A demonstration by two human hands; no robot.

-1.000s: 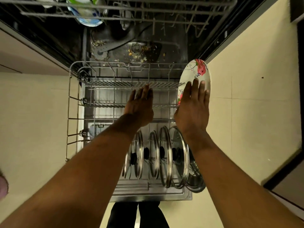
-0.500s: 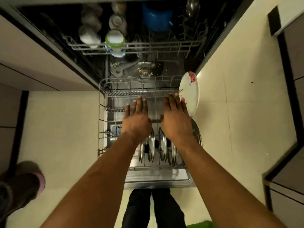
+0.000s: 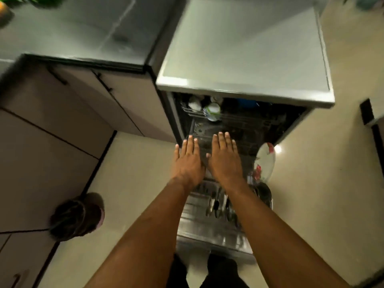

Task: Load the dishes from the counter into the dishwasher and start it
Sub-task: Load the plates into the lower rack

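The dishwasher (image 3: 245,65) stands open below me, its lower rack (image 3: 209,223) pulled out over the door. Several steel-rimmed pot lids (image 3: 218,204) stand in the rack near me. A white plate with red flowers (image 3: 265,161) stands upright at the rack's right side. My left hand (image 3: 188,161) and my right hand (image 3: 225,159) hover side by side over the rack's far half, palms down, fingers straight, holding nothing. Cups (image 3: 212,111) sit in the upper rack inside the tub.
A grey counter (image 3: 83,32) with beige cabinet fronts (image 3: 68,113) lies to the left. A dark slipper (image 3: 76,217) sits on the cream floor at the left. My legs (image 3: 207,273) stand at the door's near edge. Open floor lies to the right.
My right hand left the flowered plate, which now stands alone in the rack. Both hands drew together and rose, and my view lifted well back from the rack.
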